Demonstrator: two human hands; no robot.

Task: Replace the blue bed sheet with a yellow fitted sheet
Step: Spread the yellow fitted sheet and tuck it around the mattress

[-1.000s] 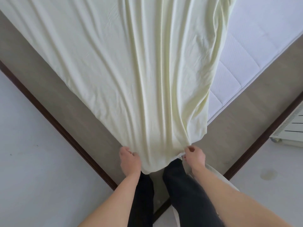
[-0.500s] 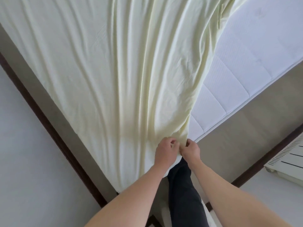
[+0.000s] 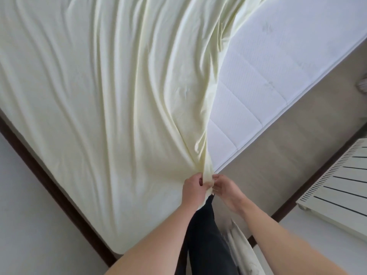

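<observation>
My left hand (image 3: 193, 188) gripped the yellow fitted sheet (image 3: 111, 92) at its bunched corner | my right hand (image 3: 224, 188) pinched the same bunch, fingers curled | sheet covered most of the white mattress (image 3: 278, 62); right strip bare.

A white mattress (image 3: 278, 62) lies largely covered by the wrinkled yellow fitted sheet (image 3: 99, 96).

Pale yellow fitted sheet (image 3: 103, 92) spread over white quilted mattress (image 3: 282, 62), leaving its right strip bare. White slatted radiator (image 3: 337, 191) right of mattress, across floor strip; hands at near corner.
</observation>
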